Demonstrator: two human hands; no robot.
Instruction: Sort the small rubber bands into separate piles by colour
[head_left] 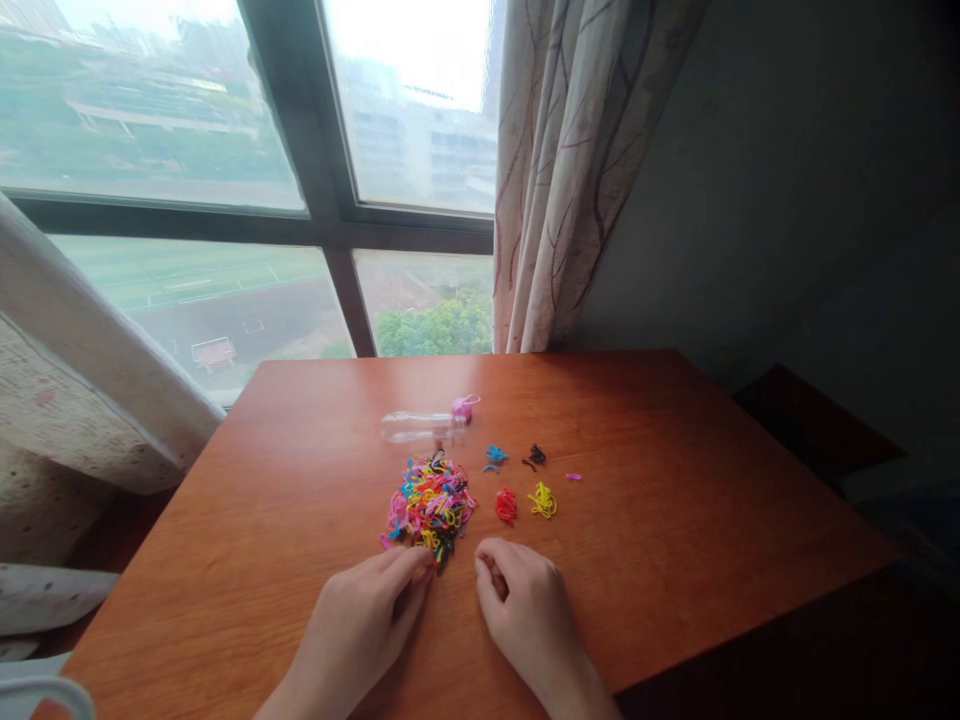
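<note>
A mixed heap of small coloured rubber bands (430, 503) lies on the wooden table (675, 500). Beside it sit small sorted clusters: red (506, 506), yellow (543, 500), blue (495, 455), dark brown (535, 455), and one pink band (574, 477). My left hand (367, 620) rests on the table, its fingertips touching the heap's near edge. My right hand (525, 605) lies just right of it, fingers curled in a pinch; what they hold is too small to make out. A clear plastic bottle (420, 426) with a pink cap (463, 408) lies on its side beyond the heap.
A window (300, 200) with a dark frame and a patterned curtain (570, 170) stand behind the table. Another curtain (75, 380) hangs at the left. A dark wooden piece of furniture (810, 420) sits to the right of the table.
</note>
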